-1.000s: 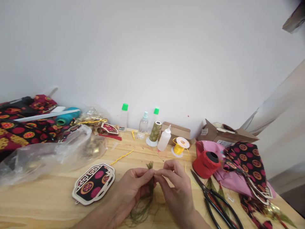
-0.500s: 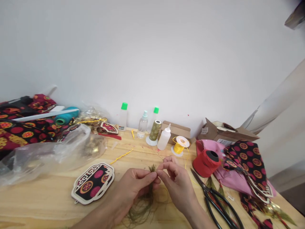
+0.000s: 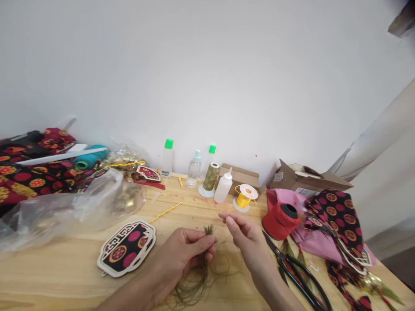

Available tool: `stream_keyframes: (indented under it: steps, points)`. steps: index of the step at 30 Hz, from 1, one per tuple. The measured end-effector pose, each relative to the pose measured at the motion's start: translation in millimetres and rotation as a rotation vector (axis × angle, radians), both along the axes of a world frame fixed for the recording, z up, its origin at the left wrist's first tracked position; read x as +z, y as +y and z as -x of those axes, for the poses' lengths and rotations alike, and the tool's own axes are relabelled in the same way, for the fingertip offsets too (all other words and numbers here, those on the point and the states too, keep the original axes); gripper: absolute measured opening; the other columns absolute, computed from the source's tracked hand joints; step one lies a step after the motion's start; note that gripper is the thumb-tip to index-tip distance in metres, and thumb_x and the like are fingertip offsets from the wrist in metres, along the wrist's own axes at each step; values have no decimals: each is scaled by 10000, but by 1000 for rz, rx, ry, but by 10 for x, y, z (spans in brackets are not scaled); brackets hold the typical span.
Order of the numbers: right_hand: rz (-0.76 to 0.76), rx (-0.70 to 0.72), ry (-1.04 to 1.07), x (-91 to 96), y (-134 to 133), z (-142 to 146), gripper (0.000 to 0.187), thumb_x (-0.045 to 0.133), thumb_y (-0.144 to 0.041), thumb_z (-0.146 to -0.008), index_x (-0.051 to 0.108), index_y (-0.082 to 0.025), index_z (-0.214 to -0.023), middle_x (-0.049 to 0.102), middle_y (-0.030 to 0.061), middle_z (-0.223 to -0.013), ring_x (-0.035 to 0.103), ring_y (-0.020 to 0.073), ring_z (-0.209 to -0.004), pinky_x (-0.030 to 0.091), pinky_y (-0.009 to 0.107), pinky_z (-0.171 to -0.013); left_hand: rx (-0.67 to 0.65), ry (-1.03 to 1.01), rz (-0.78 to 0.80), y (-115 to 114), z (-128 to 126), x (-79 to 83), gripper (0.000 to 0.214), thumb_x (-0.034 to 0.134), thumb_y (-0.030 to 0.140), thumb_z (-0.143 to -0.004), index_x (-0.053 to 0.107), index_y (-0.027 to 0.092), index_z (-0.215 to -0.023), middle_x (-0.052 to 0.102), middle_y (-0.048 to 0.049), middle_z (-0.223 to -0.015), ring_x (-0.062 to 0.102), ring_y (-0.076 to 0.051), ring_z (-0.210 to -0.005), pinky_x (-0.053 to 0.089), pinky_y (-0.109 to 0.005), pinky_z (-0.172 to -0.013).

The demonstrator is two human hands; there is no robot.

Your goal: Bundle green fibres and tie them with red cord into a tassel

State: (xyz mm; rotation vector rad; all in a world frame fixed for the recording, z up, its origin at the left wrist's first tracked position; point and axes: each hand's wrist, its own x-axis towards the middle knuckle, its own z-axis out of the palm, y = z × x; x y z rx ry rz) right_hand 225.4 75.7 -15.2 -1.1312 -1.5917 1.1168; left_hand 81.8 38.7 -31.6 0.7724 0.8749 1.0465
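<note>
A bundle of olive-green threads (image 3: 209,230) is pinched upright between the thumb and fingers of my left hand (image 3: 186,250). Its short cut ends stick up above the fingertips. Below, the long loose strands (image 3: 191,291) fan out over the table. To the right of the bundle and apart from it is my right hand (image 3: 248,239), thumb and forefinger close together; any fine thread between them is too small to make out. Loose thin strands curl on the wood between the two hands. Black-handled scissors (image 3: 300,274) lie just right of my right hand.
Left of my hands lies a fabric-filled wooden ornament (image 3: 126,248) with a yellow cord. Behind stand an olive thread spool (image 3: 212,177), a white squeeze bottle (image 3: 223,188) and a yellow cord spool (image 3: 244,199). A red thread cone (image 3: 280,222) is at right, a plastic bag (image 3: 74,207) at left.
My right hand has drawn away from the bundle, up and to the right. My left hand keeps its pinch on the threads in nearly the same place.
</note>
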Motion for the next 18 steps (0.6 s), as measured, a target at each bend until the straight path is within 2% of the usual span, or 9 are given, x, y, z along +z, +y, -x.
stream_keyframes:
  steps: [3,6,10,13,16,18]
  points:
    - [-30,69,-8,-5,-12,9,233,517,-354,-741,665,-184,-799,601,41,-791,519,163,-744,383,222,-543,-10,1,-9,-5,-2,-3,225,618,298,-654,626,103,-542,543,0,-540,465,-88,-555,349,-193,-574]
    - [-50,135,1,-4,-34,41,205,539,-333,-732,676,-180,-748,589,31,-726,522,155,-715,400,239,-593,-8,6,-24,-9,-9,-10,226,617,300,-653,629,104,-541,548,-1,-534,450,-85,-543,336,-182,-539]
    - [-69,198,23,-20,-43,62,236,548,-293,-731,655,-167,-561,559,17,-645,516,144,-678,411,243,-622,-23,108,-44,-1,-3,29,247,606,324,-654,630,111,-532,551,-1,-521,450,-92,-528,342,-197,-540]
    - [-79,162,54,-38,-60,70,209,514,-303,-764,672,-190,-687,614,35,-792,533,163,-795,403,267,-724,40,310,-196,13,21,118,244,556,338,-695,650,145,-577,586,-10,-574,506,-129,-609,374,-223,-616]
    - [-53,170,124,-43,-108,113,238,442,-329,-812,622,-233,-934,600,32,-983,493,170,-959,340,298,-855,227,457,-430,17,34,201,181,541,295,-713,671,193,-638,618,-39,-845,505,-179,-903,345,-250,-811]
    - [-21,237,170,-43,-148,160,260,416,-343,-822,604,-224,-957,608,26,-928,501,166,-927,343,299,-850,320,490,-492,14,28,228,182,555,266,-706,661,202,-573,576,-46,-1022,411,-191,-1071,288,-250,-893]
